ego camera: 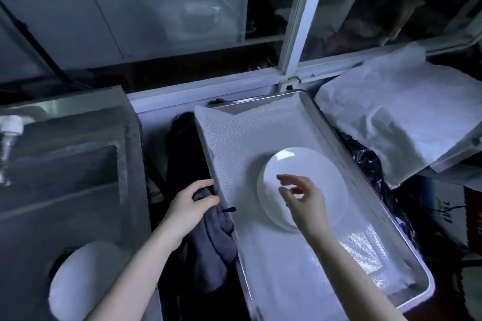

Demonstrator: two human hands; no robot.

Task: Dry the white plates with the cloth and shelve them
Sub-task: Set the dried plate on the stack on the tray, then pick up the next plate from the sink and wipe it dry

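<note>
A small stack of white plates [310, 167] lies in the middle of a metal tray [336, 143] lined with white mesh. My right hand [305, 198] hovers over the near side of the stack with fingers spread, holding nothing. My left hand [190, 206] grips a dark grey cloth [211, 245] that hangs down at the tray's left edge.
A steel sink [65, 164] with a tap [10, 133] is on the left. A white round object [78, 279] sits at the lower left. White covered trays [399, 117] are stacked at the right. Glass-fronted shelves [156, 8] with dishes stand behind.
</note>
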